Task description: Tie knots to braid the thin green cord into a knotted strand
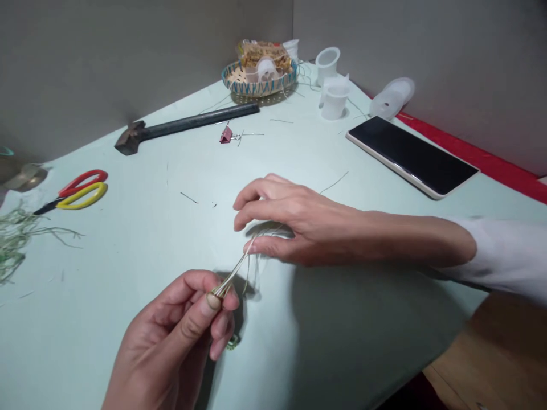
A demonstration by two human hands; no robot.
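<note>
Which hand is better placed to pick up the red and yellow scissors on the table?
Probably the left hand: it is on the same side as the scissors, though it pinches the thin strands. The right hand is farther off, its fingers at the strands' other end.

Right now, the pale green worktop (106, 267) is viewed from the head, forward and down, with the left hand (168, 341) and right hand (307, 222) close below.
</note>
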